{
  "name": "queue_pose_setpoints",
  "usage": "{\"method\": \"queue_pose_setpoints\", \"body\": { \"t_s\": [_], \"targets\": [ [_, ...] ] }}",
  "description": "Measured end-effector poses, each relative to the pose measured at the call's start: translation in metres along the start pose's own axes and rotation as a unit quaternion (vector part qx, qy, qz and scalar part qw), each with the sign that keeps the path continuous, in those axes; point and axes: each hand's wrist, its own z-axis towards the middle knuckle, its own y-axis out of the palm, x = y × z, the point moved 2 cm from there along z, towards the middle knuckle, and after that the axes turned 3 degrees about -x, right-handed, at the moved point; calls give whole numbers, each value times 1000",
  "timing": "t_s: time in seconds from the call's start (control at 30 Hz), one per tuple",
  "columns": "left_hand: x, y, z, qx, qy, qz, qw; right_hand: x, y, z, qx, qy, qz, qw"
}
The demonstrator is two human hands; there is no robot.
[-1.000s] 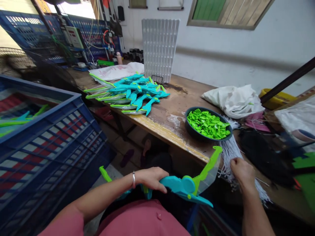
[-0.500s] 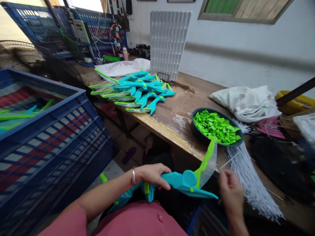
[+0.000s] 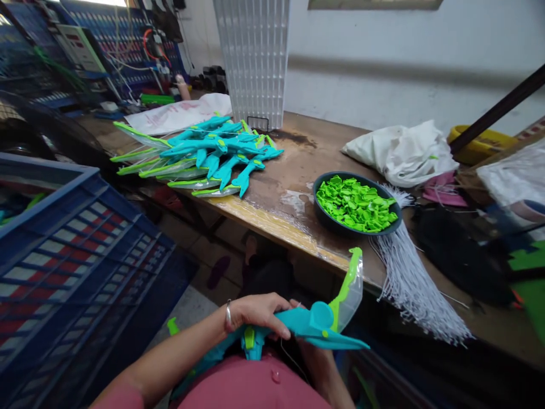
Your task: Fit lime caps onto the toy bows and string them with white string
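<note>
My left hand (image 3: 266,312), with a silver bangle at its wrist, is wrapped around a turquoise plastic toy piece (image 3: 302,322) held in front of my body. This piece has a round disc on top, a pointed end to the right, and a clear fin (image 3: 351,292) with a lime-green edge standing up from it. Behind the piece is my right hand (image 3: 313,349), mostly hidden, with only a bit of finger showing above the turquoise edge. Below my left hand a thin pale string (image 3: 293,359) hangs in a loose curve.
Similar turquoise pieces (image 3: 217,149) lie heaped on the workbench (image 3: 298,165). A dark bowl (image 3: 317,213) of small lime-green parts stands near the front edge, beside a bundle of white strings (image 3: 415,284). A blue crate (image 3: 85,261) stands at left; a white sack (image 3: 404,150) lies behind the bowl.
My right hand has moved left from beside the clear fin to behind the toy piece. My left hand keeps its hold. The view has shifted to the right.
</note>
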Motion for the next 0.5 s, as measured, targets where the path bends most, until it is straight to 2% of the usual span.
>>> {"method": "queue_pose_setpoints", "body": {
  "t_s": [0.07, 0.2, 0.33, 0.5],
  "targets": [
    [-4, 2, 1, 7, -14, 5, 1000, -11, -15, 22, 32, -14, 37, 999],
    [-14, -4, -4, 65, -48, 37, 996, -35, -47, 52, 94, -33, 105, 989],
    [-22, -13, -15, 84, -72, 89, 990, -51, -70, 54, 142, -75, 163, 973],
    [-30, -12, -21, 100, -87, 159, 978, -51, -79, 43, 185, -107, 196, 957]
  ]
}}
